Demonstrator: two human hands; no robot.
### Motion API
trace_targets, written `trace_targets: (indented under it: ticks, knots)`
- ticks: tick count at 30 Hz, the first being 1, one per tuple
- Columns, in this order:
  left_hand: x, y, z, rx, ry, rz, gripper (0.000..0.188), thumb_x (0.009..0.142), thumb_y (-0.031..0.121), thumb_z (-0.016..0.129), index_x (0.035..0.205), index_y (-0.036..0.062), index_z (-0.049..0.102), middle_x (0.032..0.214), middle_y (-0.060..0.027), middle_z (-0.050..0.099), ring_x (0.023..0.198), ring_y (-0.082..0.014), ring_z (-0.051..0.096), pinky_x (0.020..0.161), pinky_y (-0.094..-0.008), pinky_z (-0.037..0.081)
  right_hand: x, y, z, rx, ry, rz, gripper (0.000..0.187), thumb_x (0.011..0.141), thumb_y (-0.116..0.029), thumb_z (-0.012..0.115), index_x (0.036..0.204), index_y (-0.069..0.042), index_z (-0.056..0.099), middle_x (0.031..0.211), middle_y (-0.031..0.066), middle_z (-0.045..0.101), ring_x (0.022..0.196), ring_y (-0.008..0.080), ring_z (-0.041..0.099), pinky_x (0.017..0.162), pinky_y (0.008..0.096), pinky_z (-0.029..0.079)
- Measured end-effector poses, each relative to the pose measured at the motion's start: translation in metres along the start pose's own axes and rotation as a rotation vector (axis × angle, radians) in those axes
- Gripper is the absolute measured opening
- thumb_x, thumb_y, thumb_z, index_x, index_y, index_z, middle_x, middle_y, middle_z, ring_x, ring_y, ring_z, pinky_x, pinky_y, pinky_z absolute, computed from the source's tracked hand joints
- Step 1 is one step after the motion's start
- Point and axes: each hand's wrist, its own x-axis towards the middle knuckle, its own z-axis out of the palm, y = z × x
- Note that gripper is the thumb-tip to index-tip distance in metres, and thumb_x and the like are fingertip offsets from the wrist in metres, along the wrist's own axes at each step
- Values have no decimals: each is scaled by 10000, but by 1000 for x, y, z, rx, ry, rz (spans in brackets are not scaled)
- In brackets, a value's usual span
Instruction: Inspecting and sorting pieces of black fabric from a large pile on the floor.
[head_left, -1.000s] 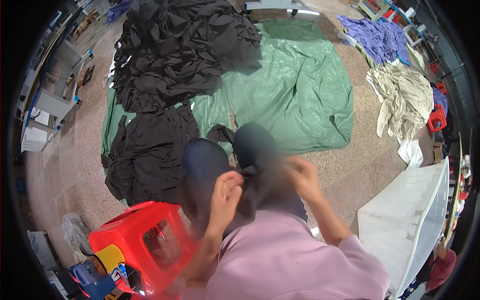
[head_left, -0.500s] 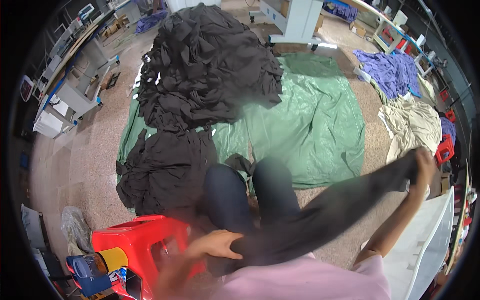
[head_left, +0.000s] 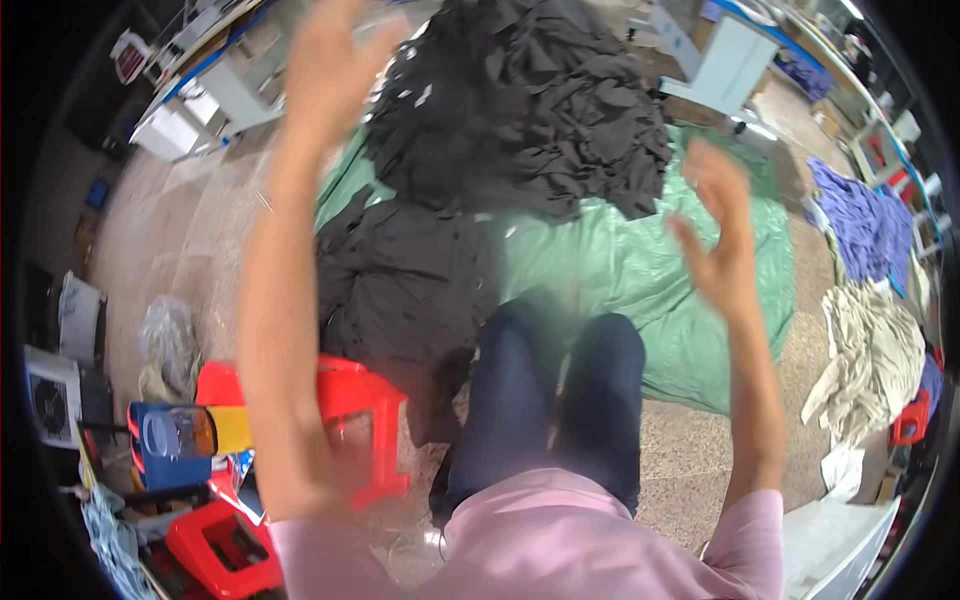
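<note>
Green tarp [head_left: 640, 270] covers the floor under black cloth heaps [head_left: 520, 110]. Left hand [head_left: 335, 60] and right hand [head_left: 715, 225] are raised, fingers spread, holding nothing.

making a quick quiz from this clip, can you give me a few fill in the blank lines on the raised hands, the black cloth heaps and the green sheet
1. Both the left hand and the right hand are raised and hold ____.
2. The big heap of black fabric pieces lies on a crumpled plastic sheet coloured ____.
3. The moulded plastic stool by the left forearm is ____.
4. The person's long-sleeved top is ____.

Missing words: nothing; green; red; pink
</note>
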Motion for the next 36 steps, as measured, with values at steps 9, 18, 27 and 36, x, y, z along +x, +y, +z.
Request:
trace_targets:
  ticks: [9, 18, 27, 36]
  knots:
    - [-502, 32, 65, -17, -658, -1576, 822, 765, 267, 741, 1392, -37, 305, 1361, -333, 382, 1266, -456, 399, 1060, -453, 359, -238, -92, 62, -359, -646, 365, 403, 789, -251, 689, 1183, -183, 638, 1401, 41, 467, 1368, 322, 315, 1096, 634, 117]
    - [-560, 97, 86, 206, -820, -1511, 794, 768, 205, 743, 1418, 57, 313, 1505, -206, 221, 1379, -418, 242, 1029, -496, 359, -242, -98, 50, -540, -640, 489, 322, 758, -187, 699, 1080, -179, 695, 1320, 56, 515, 1350, 344, 325, 1121, 596, 125]
    - [-477, 25, 122, 458, -1276, -1122, 1197, 566, 510, 843, 1487, 442, 82, 1583, -113, -78, 1437, -419, -18, 915, -775, 324, -255, -95, 40, -591, -718, 447, 368, 733, -121, 680, 1100, -129, 654, 1350, 122, 463, 1346, 434, 277, 1092, 628, 156]
    - [-506, -45, 120, 475, -954, -933, 79, 779, 183, 680, 795, 109, 657, 1018, -81, 602, 1003, -294, 551, 750, -440, 480, -228, -95, 43, -566, -754, 358, 268, 784, -159, 645, 1033, -62, 664, 1196, 145, 572, 1195, 351, 443, 1018, 591, 279]
